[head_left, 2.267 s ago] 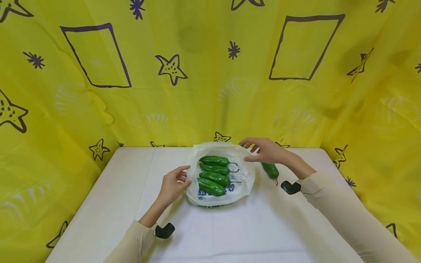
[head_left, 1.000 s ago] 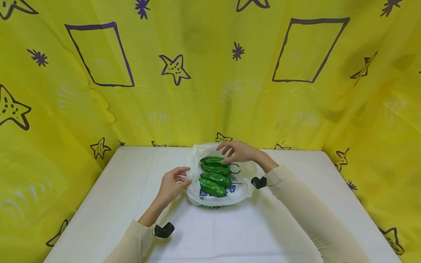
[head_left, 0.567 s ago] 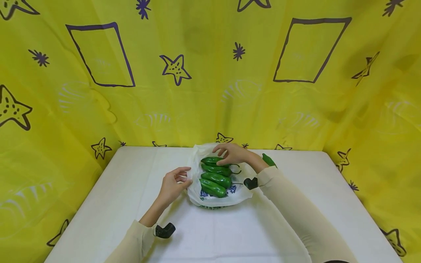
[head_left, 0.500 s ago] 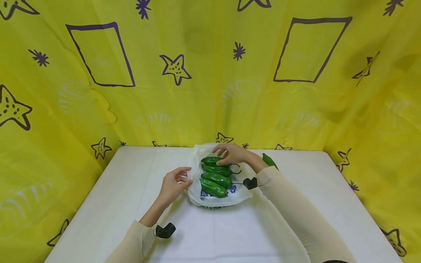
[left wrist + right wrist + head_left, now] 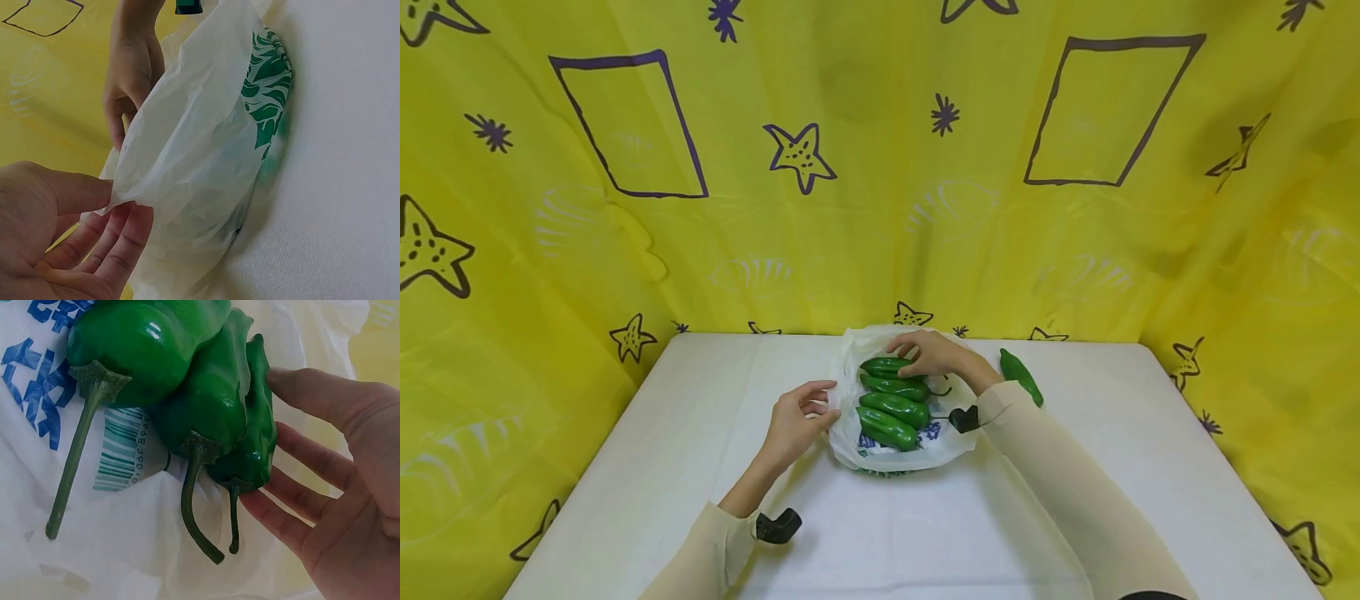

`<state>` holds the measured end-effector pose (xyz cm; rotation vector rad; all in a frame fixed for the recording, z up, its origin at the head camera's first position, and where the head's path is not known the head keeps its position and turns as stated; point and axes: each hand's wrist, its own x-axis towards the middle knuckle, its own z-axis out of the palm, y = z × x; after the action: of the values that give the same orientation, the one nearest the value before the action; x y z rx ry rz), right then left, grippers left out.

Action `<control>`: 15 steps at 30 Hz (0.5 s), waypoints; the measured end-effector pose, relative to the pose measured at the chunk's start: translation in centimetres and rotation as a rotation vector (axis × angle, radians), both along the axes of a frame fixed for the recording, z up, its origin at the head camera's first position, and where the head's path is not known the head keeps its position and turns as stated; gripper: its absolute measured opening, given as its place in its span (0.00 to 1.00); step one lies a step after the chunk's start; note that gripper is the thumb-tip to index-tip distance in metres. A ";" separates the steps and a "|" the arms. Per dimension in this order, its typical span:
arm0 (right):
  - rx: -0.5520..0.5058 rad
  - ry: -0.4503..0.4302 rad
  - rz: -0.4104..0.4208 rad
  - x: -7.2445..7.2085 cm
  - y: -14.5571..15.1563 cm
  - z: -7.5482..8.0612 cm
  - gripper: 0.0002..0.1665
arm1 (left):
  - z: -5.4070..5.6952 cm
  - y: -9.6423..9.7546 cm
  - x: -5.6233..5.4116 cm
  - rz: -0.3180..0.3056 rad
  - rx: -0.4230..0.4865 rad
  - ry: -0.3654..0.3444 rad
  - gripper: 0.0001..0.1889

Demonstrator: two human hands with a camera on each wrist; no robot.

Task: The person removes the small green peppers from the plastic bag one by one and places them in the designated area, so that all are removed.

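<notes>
A white plastic bag (image 5: 955, 446) lies with its mouth spread, and several glossy green peppers (image 5: 887, 428) sit side by side in it. My left hand (image 5: 792, 425) pinches the bag's left rim between thumb and fingers; the left wrist view shows the film (image 5: 181, 169) caught there. Inside the bag, my right hand (image 5: 931, 353) is at the farthest pepper (image 5: 880, 366). In the right wrist view, the thumb touches that pepper (image 5: 257, 425) on one side, and the fingers reach behind it. Their tips are hidden.
Another green pepper (image 5: 1020, 377) lies on the white table (image 5: 715, 367) right of the bag, beyond my right forearm. Yellow patterned curtains (image 5: 865, 242) stand close behind the table and along both sides.
My right hand has moved left from near the lone pepper into the bag, onto the farthest pepper. The lone pepper shows more fully now. My left hand has stayed on the rim.
</notes>
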<state>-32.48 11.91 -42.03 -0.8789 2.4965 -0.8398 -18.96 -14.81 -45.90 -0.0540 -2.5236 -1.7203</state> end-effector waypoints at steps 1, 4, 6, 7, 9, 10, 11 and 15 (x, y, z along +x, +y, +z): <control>0.002 0.003 -0.001 0.0 -0.1 0.0 0.26 | 0.0 0.0 0.0 0.001 -0.001 -0.001 0.23; 0.009 0.001 -0.009 -0.1 -0.4 0.0 0.22 | 0.0 0.0 0.0 0.003 -0.004 -0.001 0.23; 0.010 0.000 -0.012 -0.1 -0.5 0.0 0.20 | -0.1 0.1 0.0 0.004 -0.008 0.001 0.23; 0.011 0.001 -0.014 -0.2 -0.5 -0.1 0.20 | -0.1 0.1 0.0 0.004 -0.009 0.002 0.23; 0.014 -0.001 -0.020 -0.3 -0.5 -0.2 0.19 | -0.1 0.1 0.0 0.002 -0.013 0.006 0.23; 0.018 0.001 -0.021 -0.3 -0.5 -0.3 0.19 | -0.1 0.1 0.0 0.001 -0.013 0.006 0.23; 0.021 0.001 -0.022 -0.3 -0.5 -0.4 0.20 | -0.2 0.1 -0.1 -0.001 -0.015 0.007 0.23; 0.037 -0.001 -0.032 -0.4 -0.4 -0.7 0.19 | -0.1 0.1 0.0 -0.003 -0.016 0.005 0.23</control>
<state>-32.88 11.50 -42.69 -0.8286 2.5231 -0.8016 -18.99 -14.70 -45.99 -0.0630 -2.5355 -1.6994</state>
